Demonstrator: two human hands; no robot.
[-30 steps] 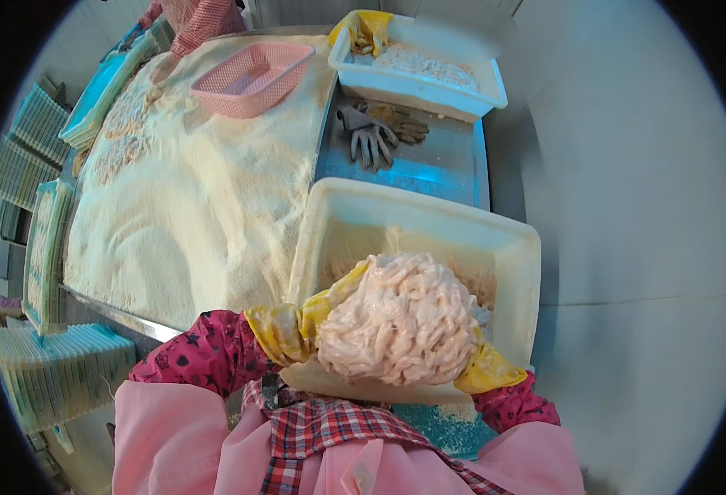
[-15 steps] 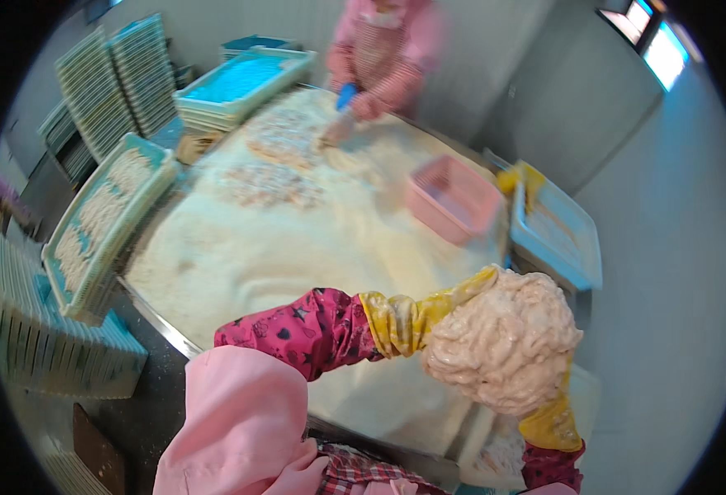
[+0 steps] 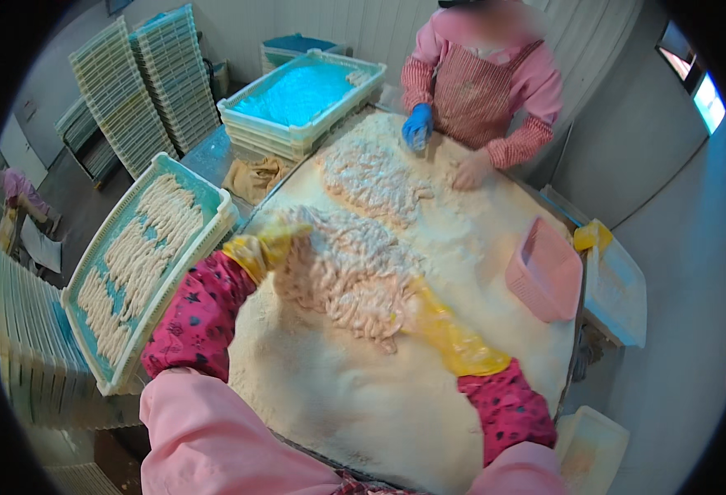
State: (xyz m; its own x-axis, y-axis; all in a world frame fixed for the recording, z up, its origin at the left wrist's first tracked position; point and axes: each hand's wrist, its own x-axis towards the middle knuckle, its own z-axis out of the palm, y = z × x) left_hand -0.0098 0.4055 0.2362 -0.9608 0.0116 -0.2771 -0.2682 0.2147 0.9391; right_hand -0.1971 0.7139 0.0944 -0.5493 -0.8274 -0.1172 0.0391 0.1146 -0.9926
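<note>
A wide heap of pale pink raw meat strips [image 3: 346, 285], dusted with white flour, lies on the flour-covered table [image 3: 321, 404] in front of me. My left hand [image 3: 270, 246], in a yellow rubber glove, is at the heap's left edge. Its fingers reach over the strips and look stretched out, though somewhat blurred. On the heap's near right side rests my right hand [image 3: 433, 323], also yellow-gloved, fingers extended against the meat and partly dusted or hidden. Farther back lies a second floured batch of meat strips [image 3: 371, 177].
Across the table stands a co-worker [image 3: 487, 91] with one blue-gloved hand. A pink basket [image 3: 544, 272] sits at the right. Left of the table, a tray [image 3: 144, 256] holds rows of strips; a tray lined with blue plastic [image 3: 297, 95] tops a stack behind it. Stacked crates [image 3: 119, 95] stand farther back.
The big lump of meat held up between both hands at the right is now down on the flour, spread out. My hands have moved left and apart; the view has shifted too.
</note>
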